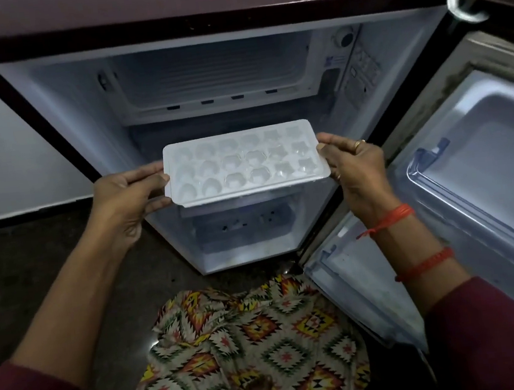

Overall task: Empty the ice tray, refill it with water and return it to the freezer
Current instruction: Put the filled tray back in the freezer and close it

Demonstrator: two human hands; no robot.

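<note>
A white plastic ice tray (244, 163) with several round cells is held level in front of the open fridge. My left hand (127, 193) grips its left short end, thumb on top and fingers underneath. My right hand (354, 161) grips its right short end the same way. The cells look glossy; whether they hold water or ice I cannot tell. Behind and above the tray is the freezer compartment (216, 71), its flap open and nothing visible inside it.
The fridge door (477, 176) stands open to the right, with door shelves. Below the tray are fridge shelves (243, 228). A pale wall (4, 153) is on the left, and dark floor (47, 250) lies under me. My patterned garment and a bare foot are below.
</note>
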